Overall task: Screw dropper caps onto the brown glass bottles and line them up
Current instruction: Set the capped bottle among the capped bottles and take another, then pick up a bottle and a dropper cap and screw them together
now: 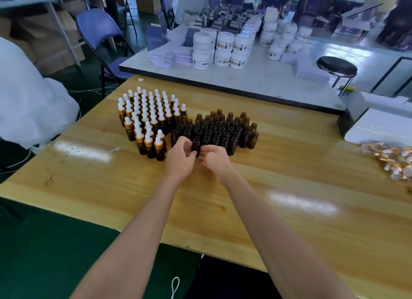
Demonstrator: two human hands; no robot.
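Several uncapped brown glass bottles [225, 129] stand clustered at the middle of the wooden table [289, 187]. To their left stand rows of capped bottles [147, 113] with white dropper bulbs and gold collars. My left hand [180, 157] curls its fingers and thumb round one uncapped bottle [196, 144] at the front of the cluster. My right hand [215, 159] is right beside it with curled fingers, its fingertips at that bottle's base. Whether it holds anything is hidden. A pile of loose dropper caps [394, 160] lies at the table's right edge.
A second table [256, 80] behind carries white jars [223, 51], stacked leaflets and boxes. A black stool [337, 66] stands at the right, a blue folding chair [100, 31] at the back left, and a white bag [29, 93] at the far left.
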